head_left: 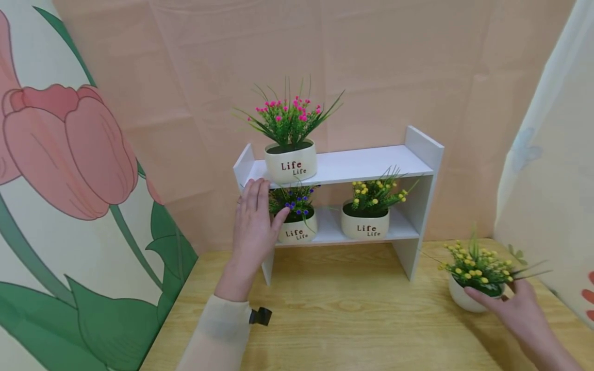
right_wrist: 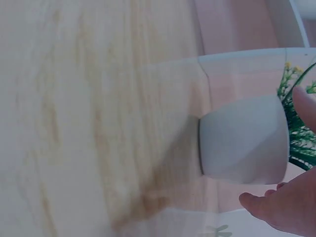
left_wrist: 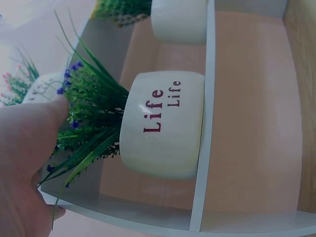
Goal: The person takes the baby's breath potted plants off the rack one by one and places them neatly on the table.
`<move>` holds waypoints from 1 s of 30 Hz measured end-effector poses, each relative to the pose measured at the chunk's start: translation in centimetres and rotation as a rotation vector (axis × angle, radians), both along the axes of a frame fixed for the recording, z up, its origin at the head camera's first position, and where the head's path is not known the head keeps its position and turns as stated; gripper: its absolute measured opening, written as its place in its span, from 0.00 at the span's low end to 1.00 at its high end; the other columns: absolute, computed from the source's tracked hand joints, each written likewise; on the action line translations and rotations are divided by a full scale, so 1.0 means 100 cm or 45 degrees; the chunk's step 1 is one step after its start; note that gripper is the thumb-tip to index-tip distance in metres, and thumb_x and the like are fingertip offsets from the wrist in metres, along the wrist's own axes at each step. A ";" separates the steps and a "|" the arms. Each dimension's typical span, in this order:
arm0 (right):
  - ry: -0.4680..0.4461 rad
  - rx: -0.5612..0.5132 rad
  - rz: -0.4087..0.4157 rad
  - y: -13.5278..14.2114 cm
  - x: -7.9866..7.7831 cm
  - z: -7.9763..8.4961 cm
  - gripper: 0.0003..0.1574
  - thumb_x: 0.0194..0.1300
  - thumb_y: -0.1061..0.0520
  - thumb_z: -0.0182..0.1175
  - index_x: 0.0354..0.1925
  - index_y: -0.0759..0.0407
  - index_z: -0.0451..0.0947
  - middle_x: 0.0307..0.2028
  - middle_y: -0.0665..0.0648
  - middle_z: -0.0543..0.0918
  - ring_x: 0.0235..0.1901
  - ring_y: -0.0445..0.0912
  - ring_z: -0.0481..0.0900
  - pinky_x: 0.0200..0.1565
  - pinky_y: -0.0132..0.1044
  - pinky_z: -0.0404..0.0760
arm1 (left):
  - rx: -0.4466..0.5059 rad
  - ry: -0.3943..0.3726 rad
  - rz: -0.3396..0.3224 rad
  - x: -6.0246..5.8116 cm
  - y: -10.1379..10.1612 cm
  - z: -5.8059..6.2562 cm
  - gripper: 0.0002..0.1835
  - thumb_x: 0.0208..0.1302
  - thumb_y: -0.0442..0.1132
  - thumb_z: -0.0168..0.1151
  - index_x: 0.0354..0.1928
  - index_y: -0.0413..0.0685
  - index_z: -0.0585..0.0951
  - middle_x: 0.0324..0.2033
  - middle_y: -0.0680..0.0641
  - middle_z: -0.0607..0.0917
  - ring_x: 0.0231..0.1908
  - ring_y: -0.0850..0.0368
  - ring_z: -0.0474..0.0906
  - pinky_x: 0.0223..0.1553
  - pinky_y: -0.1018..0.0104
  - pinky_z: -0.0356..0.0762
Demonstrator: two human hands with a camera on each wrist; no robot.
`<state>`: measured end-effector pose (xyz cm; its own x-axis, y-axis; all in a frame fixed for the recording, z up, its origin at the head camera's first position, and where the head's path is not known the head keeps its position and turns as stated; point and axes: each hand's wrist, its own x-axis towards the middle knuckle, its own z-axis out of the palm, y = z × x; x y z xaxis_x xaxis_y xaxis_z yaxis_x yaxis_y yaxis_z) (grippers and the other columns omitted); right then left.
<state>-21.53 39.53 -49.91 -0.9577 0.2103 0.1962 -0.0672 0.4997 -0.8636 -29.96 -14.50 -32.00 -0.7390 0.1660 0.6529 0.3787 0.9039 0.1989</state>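
My left hand (head_left: pixel 254 221) is raised at the left end of a white two-tier shelf (head_left: pixel 371 159), fingers extended along its side. Its thumb overlaps a pot of blue-purple flowers (head_left: pixel 297 229) on the lower tier. The left wrist view shows that cream pot (left_wrist: pixel 163 126), marked "Life", close up. At the right, my right hand (head_left: pixel 522 304) holds a pot of yellow flowers (head_left: pixel 466 299) near its rim, thumb on one side and fingers on the other. In the right wrist view, this pot's base (right_wrist: pixel 205 148) meets the wooden table.
A pot of pink flowers (head_left: pixel 291 162) stands on the shelf's upper tier at the left. Another pot of yellow flowers (head_left: pixel 365 224) is on the lower tier, right of the blue-purple one. Pinkish cloth (head_left: pixel 394 67) hangs behind the wooden table (head_left: pixel 348 309); a tulip-patterned panel (head_left: pixel 69 149) stands left.
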 end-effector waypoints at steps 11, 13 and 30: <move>0.015 -0.002 -0.048 -0.005 0.005 0.032 0.75 0.80 0.48 0.69 0.86 0.56 0.16 0.84 0.78 0.28 0.84 0.71 0.28 0.70 0.14 0.42 | 0.002 0.004 -0.005 0.001 -0.001 0.000 0.44 0.84 0.60 0.58 0.86 0.41 0.57 0.84 0.39 0.59 0.87 0.42 0.42 0.84 0.37 0.47; 0.034 -0.004 -0.053 -0.007 0.006 0.036 0.75 0.80 0.49 0.70 0.86 0.58 0.17 0.85 0.76 0.27 0.84 0.69 0.26 0.71 0.15 0.39 | 0.000 0.011 -0.006 0.001 -0.001 0.000 0.44 0.84 0.60 0.58 0.86 0.41 0.57 0.84 0.39 0.59 0.87 0.42 0.42 0.84 0.37 0.48; 0.111 0.093 -0.063 -0.027 0.020 0.084 0.77 0.77 0.47 0.72 0.88 0.46 0.19 0.87 0.67 0.28 0.80 0.83 0.34 0.82 0.57 0.39 | 0.002 0.025 -0.018 0.002 -0.001 0.001 0.43 0.84 0.59 0.59 0.85 0.41 0.58 0.84 0.38 0.60 0.87 0.41 0.44 0.83 0.36 0.49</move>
<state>-19.57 36.86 -41.52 -0.9251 0.2389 0.2950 -0.1144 0.5657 -0.8167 -29.71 -14.60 -31.92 -0.7238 0.1754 0.6674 0.3952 0.8981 0.1927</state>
